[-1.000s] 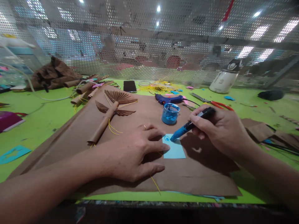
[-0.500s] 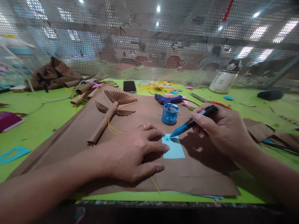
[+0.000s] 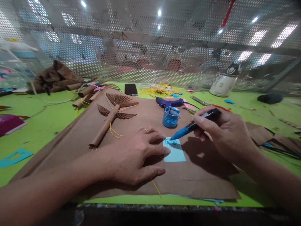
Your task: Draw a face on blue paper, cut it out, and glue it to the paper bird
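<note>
A small light-blue sheet of paper (image 3: 176, 154) lies on a large brown paper (image 3: 192, 179), with two blue eye-like marks near its top. My left hand (image 3: 138, 153) rests flat, fingers spread, two fingertips on the sheet's left edge. Between the fingers of my right hand (image 3: 216, 131) is a black and blue paint-smeared marker (image 3: 184, 130); its blue tip is at the marks. Just behind the sheet stands a small blue-stained paint jar (image 3: 171, 118). Left of it lies a brown paper tube with fan-folded pieces (image 3: 105, 127), a yellow string hanging from it.
A blue hot glue gun (image 3: 169, 102) lies behind the jar, red-handled scissors (image 3: 210, 104) to its right. Further back are a phone (image 3: 130, 89), yellow strings (image 3: 162, 89), and a white bottle (image 3: 224, 82). Brown tubes (image 3: 86, 91) lie at left; a perforated metal screen (image 3: 141, 47) rises behind.
The marker tip has shifted slightly left over the sheet, and the eye-like marks show more clearly. My left hand stays in place; the view has tilted a little.
</note>
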`<act>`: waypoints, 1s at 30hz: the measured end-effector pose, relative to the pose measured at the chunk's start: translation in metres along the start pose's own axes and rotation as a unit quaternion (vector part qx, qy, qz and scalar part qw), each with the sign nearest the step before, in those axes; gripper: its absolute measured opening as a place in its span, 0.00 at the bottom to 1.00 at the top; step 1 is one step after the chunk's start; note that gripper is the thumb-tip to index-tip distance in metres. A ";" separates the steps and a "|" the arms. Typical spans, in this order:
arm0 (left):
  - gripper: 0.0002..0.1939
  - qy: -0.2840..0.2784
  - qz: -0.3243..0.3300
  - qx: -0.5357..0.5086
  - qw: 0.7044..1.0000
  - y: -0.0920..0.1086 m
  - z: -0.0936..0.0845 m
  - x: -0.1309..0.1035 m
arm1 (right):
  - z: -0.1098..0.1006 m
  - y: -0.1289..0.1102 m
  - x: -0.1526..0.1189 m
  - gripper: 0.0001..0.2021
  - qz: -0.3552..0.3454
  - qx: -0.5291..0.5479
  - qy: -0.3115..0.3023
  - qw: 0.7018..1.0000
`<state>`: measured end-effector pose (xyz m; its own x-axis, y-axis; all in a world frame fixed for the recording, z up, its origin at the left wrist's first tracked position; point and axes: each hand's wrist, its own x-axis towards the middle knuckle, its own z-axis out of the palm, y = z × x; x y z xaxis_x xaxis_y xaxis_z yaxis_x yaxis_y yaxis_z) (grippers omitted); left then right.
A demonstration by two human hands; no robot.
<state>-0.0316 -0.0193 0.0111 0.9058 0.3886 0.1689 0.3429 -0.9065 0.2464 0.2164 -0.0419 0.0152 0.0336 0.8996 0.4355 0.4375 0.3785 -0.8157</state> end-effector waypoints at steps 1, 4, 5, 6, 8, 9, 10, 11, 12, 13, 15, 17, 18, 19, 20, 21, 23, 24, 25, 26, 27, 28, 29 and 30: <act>0.17 0.004 0.003 -0.001 1.000 0.000 0.000 0.000 | 0.000 0.000 0.001 0.09 0.006 0.022 0.019 1.000; 0.17 0.007 0.011 0.000 1.000 0.000 -0.001 -0.001 | -0.004 0.001 0.009 0.08 0.024 0.085 0.081 0.993; 0.17 0.006 0.010 0.001 1.000 0.000 -0.001 -0.001 | -0.006 0.001 0.013 0.08 0.028 0.102 0.102 0.989; 0.16 0.007 0.009 0.002 1.000 0.000 -0.001 -0.001 | -0.008 0.001 0.017 0.08 0.031 0.115 0.120 0.986; 0.15 0.014 0.009 0.004 1.000 0.001 -0.001 -0.002 | -0.012 0.001 0.025 0.08 0.029 0.123 0.139 0.982; 0.15 0.021 0.010 0.006 1.000 0.001 0.000 -0.002 | -0.014 0.001 0.030 0.09 0.027 0.120 0.142 0.982; 0.15 0.028 0.012 0.008 1.000 0.001 0.000 -0.003 | -0.014 0.000 0.034 0.10 0.024 0.113 0.141 0.983; 0.15 0.033 0.015 0.010 0.999 0.001 0.001 -0.003 | -0.015 0.000 0.039 0.10 0.019 0.104 0.137 0.985; 0.15 0.038 0.017 0.011 0.999 0.001 0.002 -0.004 | -0.014 0.000 0.043 0.11 0.012 0.092 0.131 0.987; 0.14 0.042 0.019 0.012 0.999 0.001 0.002 -0.004 | -0.013 -0.001 0.048 0.11 0.006 0.079 0.123 0.989; 0.14 0.052 0.026 0.014 0.998 0.000 0.004 -0.005 | -0.008 -0.001 0.057 0.12 0.002 0.050 0.090 0.995; 0.14 0.058 0.031 0.017 0.998 0.000 0.005 -0.005 | 0.000 0.001 0.066 0.15 0.020 0.022 0.036 0.999; 0.15 0.059 0.033 0.019 0.998 -0.001 0.005 -0.005 | 0.005 0.003 0.069 0.16 0.036 0.010 0.010 0.999; 0.15 0.059 0.036 0.020 0.997 -0.001 0.006 -0.004 | 0.010 0.005 0.072 0.17 0.049 0.001 -0.010 0.999; 0.15 0.058 0.037 0.020 0.997 -0.001 0.006 -0.004 | 0.014 0.008 0.074 0.18 0.056 -0.008 -0.027 0.998; 0.16 0.058 0.039 0.020 0.997 -0.001 0.006 -0.004 | 0.017 0.010 0.075 0.18 0.056 -0.018 -0.038 0.998; 0.16 0.055 0.037 0.021 0.998 -0.002 0.006 -0.004 | 0.020 0.015 0.076 0.19 0.042 -0.034 -0.051 0.997; 0.16 0.053 0.035 0.021 0.998 -0.002 0.006 -0.004 | 0.019 0.017 0.075 0.19 0.035 -0.041 -0.055 0.997; 0.16 0.051 0.034 0.021 0.998 -0.002 0.006 -0.004 | 0.017 0.017 0.074 0.19 0.032 -0.045 -0.053 0.997; 0.16 0.049 0.033 0.020 0.998 -0.002 0.006 -0.004 | 0.014 0.017 0.074 0.19 0.033 -0.043 -0.043 0.998; 0.16 0.047 0.033 0.020 0.998 -0.002 0.007 -0.004 | 0.010 0.016 0.073 0.19 0.033 -0.035 -0.025 0.999; 0.16 0.046 0.033 0.020 0.998 -0.002 0.007 -0.004 | 0.004 0.014 0.072 0.19 0.036 -0.019 -0.009 0.999; 0.16 0.046 0.033 0.019 0.998 -0.002 0.007 -0.004 | -0.001 0.011 0.070 0.19 0.040 0.006 0.009 0.999; 0.16 0.048 0.033 0.017 0.998 -0.002 0.007 -0.004 | -0.007 0.008 0.069 0.17 0.046 0.038 0.026 0.998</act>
<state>-0.0344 -0.0205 0.0038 0.8998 0.3394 0.2742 0.2922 -0.9354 0.1989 0.2280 0.0215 0.0415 0.1178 0.9193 0.3755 0.3608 0.3127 -0.8787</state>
